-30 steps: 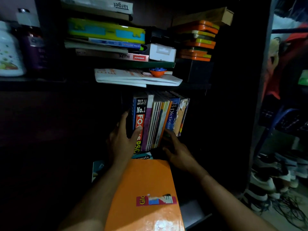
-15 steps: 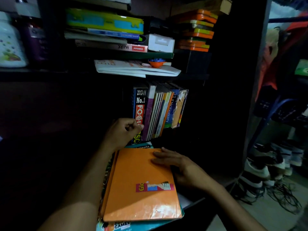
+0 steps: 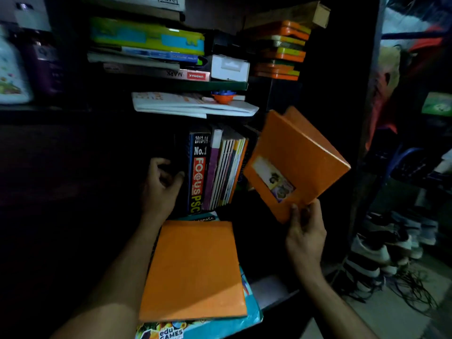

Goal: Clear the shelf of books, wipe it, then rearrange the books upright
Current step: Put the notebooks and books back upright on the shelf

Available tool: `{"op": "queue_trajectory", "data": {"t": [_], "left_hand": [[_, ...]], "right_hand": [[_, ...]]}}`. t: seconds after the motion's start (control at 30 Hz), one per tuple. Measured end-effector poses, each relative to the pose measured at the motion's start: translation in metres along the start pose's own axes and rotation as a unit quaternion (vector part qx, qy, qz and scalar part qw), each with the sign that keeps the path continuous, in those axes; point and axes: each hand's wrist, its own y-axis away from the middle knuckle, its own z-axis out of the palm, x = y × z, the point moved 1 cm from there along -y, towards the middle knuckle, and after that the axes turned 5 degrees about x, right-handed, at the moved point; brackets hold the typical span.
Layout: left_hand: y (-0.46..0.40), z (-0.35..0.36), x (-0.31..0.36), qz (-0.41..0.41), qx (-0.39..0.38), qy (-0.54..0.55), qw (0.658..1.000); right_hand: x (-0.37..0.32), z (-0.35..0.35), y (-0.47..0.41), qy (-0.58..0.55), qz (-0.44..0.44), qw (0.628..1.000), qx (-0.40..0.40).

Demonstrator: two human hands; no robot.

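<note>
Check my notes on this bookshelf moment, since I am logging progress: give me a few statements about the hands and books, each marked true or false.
1. The right hand grips an orange book in the air. True.
2. The left hand holds a cloth. False: no cloth shows; it sits beside the Focus PSC book, fingers curled.
3. A row of books stands upright on the shelf. True.
4. The flat pile at the front is topped by a blue book. False: an orange notebook lies on top; the teal edu games book lies under it.

Dark shelf (image 3: 276, 289): upright books (image 3: 215, 172) at back, flat stack (image 3: 195, 270) in front.
</note>
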Motion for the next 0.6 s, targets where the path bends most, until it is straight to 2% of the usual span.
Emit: {"op": "queue_trajectory", "data": {"t": [0.13,0.43,0.6], "left_hand": [[0.003,0.002,-0.007,-0.023,-0.024,0.029,0.999],[0.012,0.005,0.007,-0.003,-0.105,0.019,0.994],[0.014,0.006,0.01,-0.009,-0.112,0.009,0.994]], "right_hand": [[0.006,0.0,-0.002,0.062,0.041,0.997,0.029],[-0.004,0.005,0.004,0.129,0.04,0.991,-0.021],[0.0,0.006,0.004,0.146,0.058,0.986,-0.048]]}}
